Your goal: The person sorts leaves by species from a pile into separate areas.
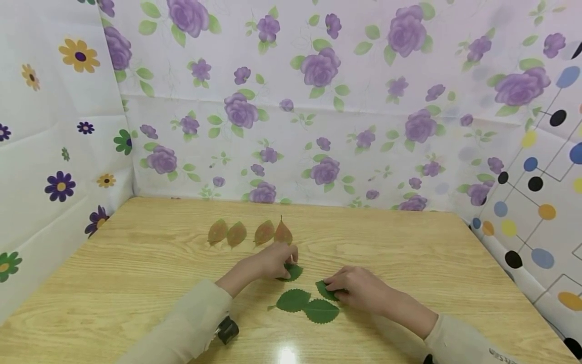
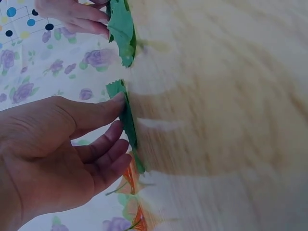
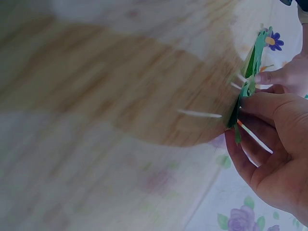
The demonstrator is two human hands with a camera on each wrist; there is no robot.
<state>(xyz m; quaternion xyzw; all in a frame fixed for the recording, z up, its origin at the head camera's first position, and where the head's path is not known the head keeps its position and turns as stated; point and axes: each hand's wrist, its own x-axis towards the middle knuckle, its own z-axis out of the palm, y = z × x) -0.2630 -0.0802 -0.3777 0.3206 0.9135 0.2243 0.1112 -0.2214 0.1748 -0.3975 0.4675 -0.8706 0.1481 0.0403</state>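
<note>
My left hand holds a green serrated leaf at the table's middle, just below the row of reddish leaves. In the left wrist view, the thumb lies on that leaf and the other fingers bend loosely beside it. To the right, my right hand pinches another green leaf between thumb and fingers; its fingertips cover part of it. Just below and between the hands, two more green leaves, one with a stalk and one to its right, lie with their edges meeting.
Several reddish-green leaves lie in a row farther back on the wooden table. The rightmost one has its stalk pointing away. A purple-flowered cloth hangs behind the table, with patterned cloths at both sides.
</note>
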